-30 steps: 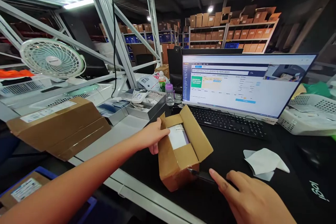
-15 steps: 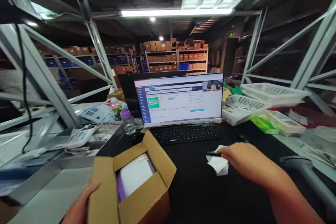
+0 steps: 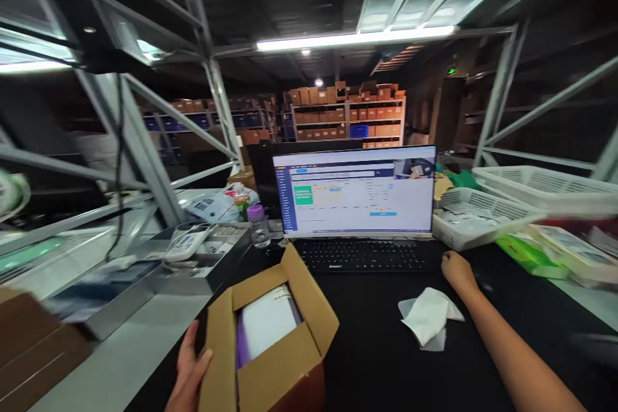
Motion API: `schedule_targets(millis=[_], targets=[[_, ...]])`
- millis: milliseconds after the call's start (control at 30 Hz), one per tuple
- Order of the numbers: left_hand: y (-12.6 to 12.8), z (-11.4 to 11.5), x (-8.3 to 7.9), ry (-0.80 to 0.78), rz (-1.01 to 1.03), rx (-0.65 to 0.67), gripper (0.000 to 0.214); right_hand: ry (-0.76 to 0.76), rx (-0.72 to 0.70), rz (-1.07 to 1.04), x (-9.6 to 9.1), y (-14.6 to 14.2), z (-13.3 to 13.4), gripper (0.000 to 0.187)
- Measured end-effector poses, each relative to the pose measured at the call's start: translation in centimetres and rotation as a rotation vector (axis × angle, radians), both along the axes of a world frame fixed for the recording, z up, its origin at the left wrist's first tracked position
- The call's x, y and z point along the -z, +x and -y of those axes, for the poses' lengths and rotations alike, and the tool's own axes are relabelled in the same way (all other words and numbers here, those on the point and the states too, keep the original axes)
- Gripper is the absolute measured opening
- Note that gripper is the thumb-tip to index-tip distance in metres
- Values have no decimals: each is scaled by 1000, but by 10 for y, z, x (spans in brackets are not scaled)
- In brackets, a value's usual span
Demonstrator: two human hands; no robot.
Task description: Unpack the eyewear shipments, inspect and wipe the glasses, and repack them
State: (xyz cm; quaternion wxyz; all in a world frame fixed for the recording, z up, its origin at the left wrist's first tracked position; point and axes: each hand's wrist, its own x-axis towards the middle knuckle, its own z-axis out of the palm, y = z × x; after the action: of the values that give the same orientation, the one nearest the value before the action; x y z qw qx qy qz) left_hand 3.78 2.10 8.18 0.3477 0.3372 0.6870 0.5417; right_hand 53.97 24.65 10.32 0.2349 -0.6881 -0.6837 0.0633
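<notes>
An open cardboard box [image 3: 270, 351] is tilted toward me at the front of the black desk. Inside it lies a white item with purple along its edge [image 3: 268, 325]. My left hand [image 3: 190, 364] grips the box by its left flap, thumb on the outside. Past the right end of the black keyboard [image 3: 357, 256], my right hand [image 3: 456, 272] rests closed, fingers curled under; whatever it may hold is hidden. Crumpled white paper [image 3: 427, 317] lies on the desk, apart from both hands.
A monitor [image 3: 357, 196] stands behind the keyboard, a purple-capped bottle [image 3: 259, 228] to its left. White baskets [image 3: 483, 215] and a green packet [image 3: 528, 256] sit at right. A grey tray [image 3: 193, 264] with small devices is at left; metal frame posts rise on both sides.
My right hand has moved from the white paper, where it held a dark pen-like thing, up toward the keyboard's right end. The paper now lies free. The view has swung left.
</notes>
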Motion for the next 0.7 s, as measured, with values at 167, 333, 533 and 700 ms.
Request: schedule_targets(millis=[167, 333, 533, 700], targets=[[3, -7, 12, 160, -259, 13, 82, 27, 35, 105, 26, -13, -22, 18], [-40, 7, -30, 267, -620, 82, 52, 231, -41, 93, -6, -44, -7, 28], [-17, 8, -106, -157, -1213, 481, 40, 720, -894, -176, -75, -163, 135, 27], [5, -5, -99, -194, -1259, 434, 48, 255, -1183, 196, -99, -247, 183, 22]])
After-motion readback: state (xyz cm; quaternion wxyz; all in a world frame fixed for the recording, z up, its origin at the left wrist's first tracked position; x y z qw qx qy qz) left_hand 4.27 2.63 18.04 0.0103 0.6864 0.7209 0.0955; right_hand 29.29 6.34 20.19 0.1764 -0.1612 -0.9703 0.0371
